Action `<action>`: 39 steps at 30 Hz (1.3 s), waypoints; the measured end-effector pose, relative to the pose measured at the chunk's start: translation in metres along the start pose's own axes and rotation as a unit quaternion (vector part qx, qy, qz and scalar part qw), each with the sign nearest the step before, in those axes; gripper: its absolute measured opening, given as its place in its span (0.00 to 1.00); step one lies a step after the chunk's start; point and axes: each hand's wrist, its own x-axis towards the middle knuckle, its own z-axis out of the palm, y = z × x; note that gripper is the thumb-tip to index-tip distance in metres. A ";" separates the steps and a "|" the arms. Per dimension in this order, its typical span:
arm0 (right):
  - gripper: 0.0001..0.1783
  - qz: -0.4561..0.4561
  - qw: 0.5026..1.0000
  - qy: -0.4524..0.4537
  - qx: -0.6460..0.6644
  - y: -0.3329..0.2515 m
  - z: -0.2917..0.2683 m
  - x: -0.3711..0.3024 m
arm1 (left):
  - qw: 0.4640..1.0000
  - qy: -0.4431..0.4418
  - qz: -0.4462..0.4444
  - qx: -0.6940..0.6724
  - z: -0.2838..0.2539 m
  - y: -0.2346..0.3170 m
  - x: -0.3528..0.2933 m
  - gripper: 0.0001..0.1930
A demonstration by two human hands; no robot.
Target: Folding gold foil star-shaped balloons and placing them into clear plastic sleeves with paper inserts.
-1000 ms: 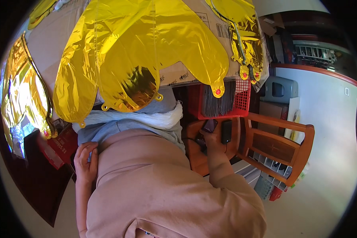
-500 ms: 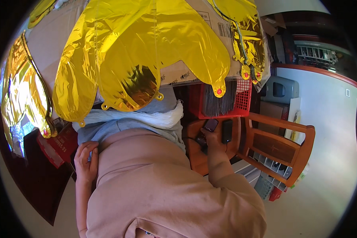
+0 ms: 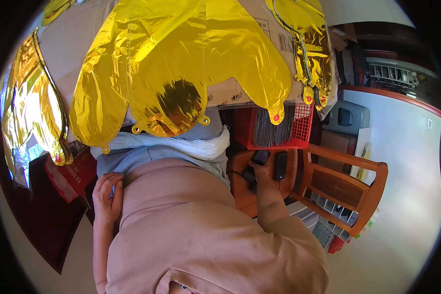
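Observation:
My right hand is lowered over the wooden chair seat at my right, its fingers closed on a dark smartphone. Next to the phone lies a black rectangular device with a thin cable. My left hand rests at my left hip beside the grey-blue shorts, fingers loosely bent and thumb apart. In front of me a large gold foil balloon, flat and uninflated, hangs over the edge of a cardboard-covered table. White thread lies across my lap.
A red plastic basket filled with dark flat sheets stands beyond the seat. More gold foil pieces hang at the left and far right. A red box sits low at the left. The chair's backrest rises at the right.
My view has shifted slightly, so the foil and table appear a little further right. The phone's screen looks darker and its angle differs slightly. My left hand stays in place.

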 end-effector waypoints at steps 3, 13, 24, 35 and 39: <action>0.63 0.005 1.000 -0.010 -0.016 -0.004 -0.001 -0.002 | 1.000 -0.003 0.001 0.004 -0.001 0.001 0.002 0.08; 0.64 -0.207 0.977 0.025 0.034 0.015 0.007 0.022 | 1.000 0.000 0.003 -0.002 -0.001 -0.001 0.000 0.08; 0.64 -0.072 0.994 0.026 -0.083 -0.008 -0.031 -0.046 | 1.000 -0.009 0.012 -0.002 -0.003 -0.003 0.005 0.08; 0.62 -0.112 0.963 -0.060 -0.238 -0.009 -0.063 -0.071 | 1.000 -0.001 0.012 -0.010 -0.004 -0.008 0.003 0.08; 0.48 -0.191 0.944 -0.069 -0.259 0.006 -0.041 -0.057 | 1.000 -0.001 0.013 -0.009 -0.004 -0.008 0.004 0.09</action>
